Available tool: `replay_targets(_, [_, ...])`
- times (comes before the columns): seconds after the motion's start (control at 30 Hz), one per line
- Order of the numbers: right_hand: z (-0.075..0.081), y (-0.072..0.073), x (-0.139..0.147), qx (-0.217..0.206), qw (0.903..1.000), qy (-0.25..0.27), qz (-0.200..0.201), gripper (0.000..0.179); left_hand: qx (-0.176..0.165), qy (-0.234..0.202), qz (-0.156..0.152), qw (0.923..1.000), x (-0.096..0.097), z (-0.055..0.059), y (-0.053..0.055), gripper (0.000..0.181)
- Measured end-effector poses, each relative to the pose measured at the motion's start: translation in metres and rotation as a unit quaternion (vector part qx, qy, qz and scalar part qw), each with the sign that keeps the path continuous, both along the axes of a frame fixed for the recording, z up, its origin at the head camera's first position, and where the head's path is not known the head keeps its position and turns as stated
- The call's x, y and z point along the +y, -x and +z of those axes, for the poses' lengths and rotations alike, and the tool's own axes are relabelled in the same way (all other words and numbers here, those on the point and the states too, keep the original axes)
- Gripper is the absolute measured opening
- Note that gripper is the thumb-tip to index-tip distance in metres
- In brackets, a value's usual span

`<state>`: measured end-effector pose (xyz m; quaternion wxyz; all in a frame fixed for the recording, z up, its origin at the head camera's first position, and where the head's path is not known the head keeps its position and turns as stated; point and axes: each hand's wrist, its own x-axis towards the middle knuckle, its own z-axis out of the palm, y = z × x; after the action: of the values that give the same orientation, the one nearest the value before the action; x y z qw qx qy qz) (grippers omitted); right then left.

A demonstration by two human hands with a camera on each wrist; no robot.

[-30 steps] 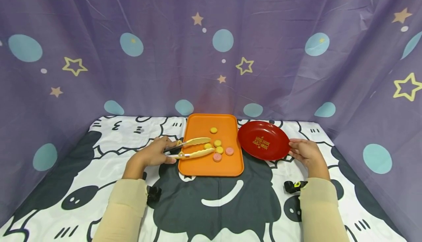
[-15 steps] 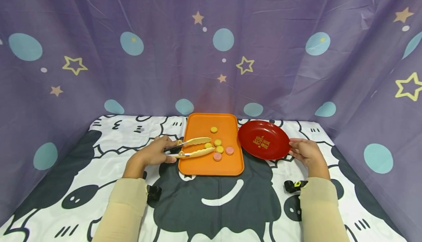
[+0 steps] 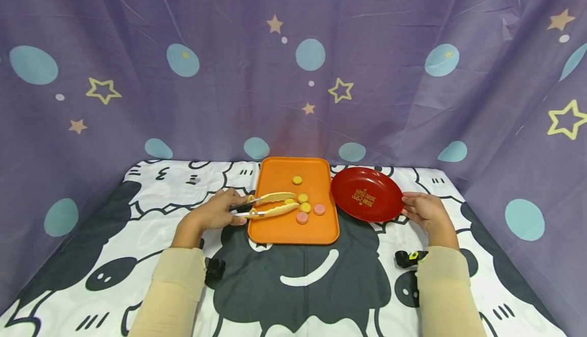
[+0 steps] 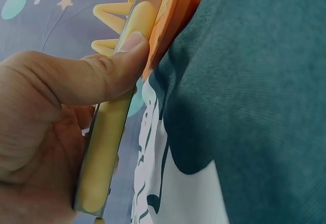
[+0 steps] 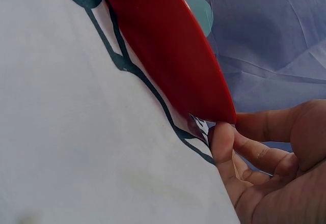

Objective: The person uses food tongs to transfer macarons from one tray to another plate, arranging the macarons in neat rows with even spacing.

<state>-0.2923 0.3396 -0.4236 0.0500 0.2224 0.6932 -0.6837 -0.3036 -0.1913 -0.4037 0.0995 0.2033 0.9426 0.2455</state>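
My left hand (image 3: 213, 212) grips tongs with yellow scalloped heads (image 3: 277, 210). In the left wrist view, the thumb presses along the metal-edged handle (image 4: 106, 147). The tong arms stand apart over an orange tray (image 3: 293, 235), with a small yellow disc (image 3: 289, 202) between them. Just beyond the lower tip lies another yellow disc (image 3: 304, 208); whether they touch I cannot tell. My right hand (image 3: 426, 212) pinches the right rim of a red oval plate (image 3: 346, 186). Seen by the right wrist camera, fingertips hold the plate's edge (image 5: 178, 46), which looks slightly raised off the cloth.
More yellow discs (image 3: 297, 180) and two pink discs (image 3: 319, 209) lie on the tray. The plate sits close against the tray's right side. A black-and-white cartoon cloth (image 3: 302, 301) covers the table, and a purple curtain (image 3: 229, 107) hangs behind.
The tongs' tips have shifted slightly to the right and away from me, nearer the middle yellow discs. The right hand and plate look unmoved.
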Motion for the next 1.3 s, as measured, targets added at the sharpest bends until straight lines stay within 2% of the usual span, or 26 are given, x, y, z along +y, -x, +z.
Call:
replay_targets(0.53, [0.0022, -0.0005, -0.0013, -0.002, 1.0, 0.006, 0.0, 0.045, 0.005, 0.0, 0.004, 1.0, -0.0009, 0.0032, -0.0031, 0.067])
replay_targets(1.3, [0.0006, 0.0007, 0.0005, -0.004, 0.9999, 0.009, -0.005, 0.046, 0.002, 0.005, -0.011, 0.9999, -0.0085, 0.0059, -0.0012, 0.067])
